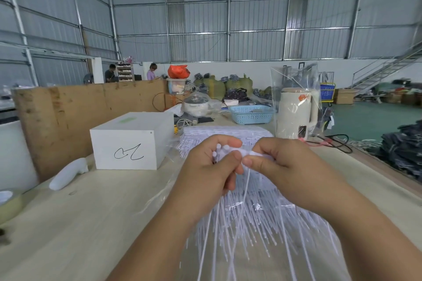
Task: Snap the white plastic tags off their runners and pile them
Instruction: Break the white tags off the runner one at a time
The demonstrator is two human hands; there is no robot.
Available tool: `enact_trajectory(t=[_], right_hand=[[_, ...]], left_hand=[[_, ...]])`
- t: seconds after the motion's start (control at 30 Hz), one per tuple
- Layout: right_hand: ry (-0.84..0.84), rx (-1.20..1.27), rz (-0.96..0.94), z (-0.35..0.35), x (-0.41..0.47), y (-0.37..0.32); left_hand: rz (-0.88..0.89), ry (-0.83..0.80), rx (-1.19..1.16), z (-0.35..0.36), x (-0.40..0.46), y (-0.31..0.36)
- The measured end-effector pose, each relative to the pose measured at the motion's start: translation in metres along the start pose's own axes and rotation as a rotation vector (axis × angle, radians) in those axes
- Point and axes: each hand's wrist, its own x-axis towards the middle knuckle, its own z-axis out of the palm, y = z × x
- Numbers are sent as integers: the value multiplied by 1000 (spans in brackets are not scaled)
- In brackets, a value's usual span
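Both the left hand [211, 164] and right hand [277, 162] pinched thin white plastic tags [225, 151]; a short, sharp twist close between them would likely snap cleanest.

Thin white plastic tags [249, 219] look smooth and faintly translucent on the pale matt wood-grain table [96, 212]. The white rectangular box [130, 141] is matt; the light-blue perforated plastic basket [251, 114] has a slight sheen; clear film [294, 80] shines glossy.

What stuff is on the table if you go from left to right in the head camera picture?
White handle-shaped thing → white box → left hand → right hand → cream kettle.
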Motion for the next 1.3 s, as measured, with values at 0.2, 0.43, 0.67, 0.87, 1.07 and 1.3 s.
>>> enact_trajectory(t=[0.2, 0.43, 0.67, 0.87, 1.07, 1.3], right_hand=[[-43, -3, -58, -2, 0, -1], [5, -10, -81, -1, -1, -1], [247, 106, -85, 20, 2, -9], [350, 71, -60, 27, 1, -20], [347, 430, -124, 2, -2, -30], [66, 318, -181, 4, -5, -27]], left_hand=[[11, -76, 3, -6, -2, 2], [45, -14, -31, 0, 0, 1], [40, 162, -221, 8, -1, 7], [-43, 272, -422, 19, -1, 9], [-144, 209, -791, -6, 9, 17], [23, 21, -181, 8, -4, 23]])
